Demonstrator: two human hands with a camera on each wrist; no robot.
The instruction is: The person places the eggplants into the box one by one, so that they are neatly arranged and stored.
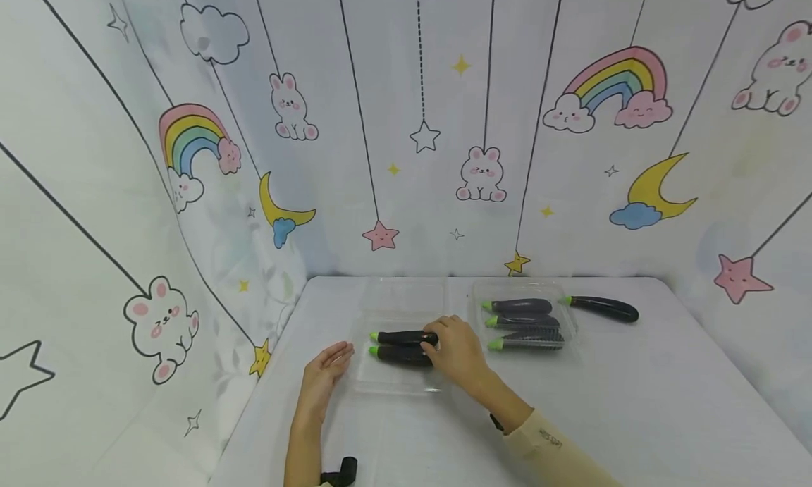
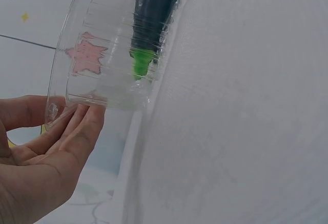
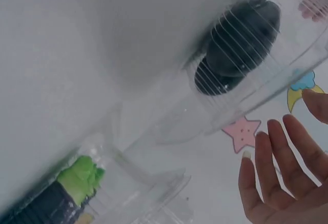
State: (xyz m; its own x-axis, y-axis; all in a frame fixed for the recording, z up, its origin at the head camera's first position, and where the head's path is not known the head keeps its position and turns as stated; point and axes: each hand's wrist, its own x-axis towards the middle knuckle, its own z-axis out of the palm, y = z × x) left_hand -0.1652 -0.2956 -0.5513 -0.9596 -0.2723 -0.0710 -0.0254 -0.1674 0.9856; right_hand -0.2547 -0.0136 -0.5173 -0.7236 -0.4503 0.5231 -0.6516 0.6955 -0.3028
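Observation:
Two dark eggplants [image 1: 400, 337] with green stems lie side by side in a clear plastic box [image 1: 387, 386]. My left hand [image 1: 322, 375] is at the box's left side, fingers fairly straight. In the left wrist view its fingertips touch the clear wall [image 2: 84, 93], near a green stem [image 2: 142, 64]. My right hand [image 1: 458, 353] is over the right ends of the eggplants. In the right wrist view that hand [image 3: 287, 178] has its fingers spread and holds nothing, apart from the eggplant ends [image 3: 241, 42] seen through the plastic.
To the right, a second clear box [image 1: 567, 290] holds three eggplants [image 1: 520, 306]. Another eggplant [image 1: 603, 309] lies on the white table [image 1: 609, 409] just right of it. A clear lid [image 1: 406, 293] lies behind the left box. Patterned cloth [image 1: 438, 212] hangs behind the table.

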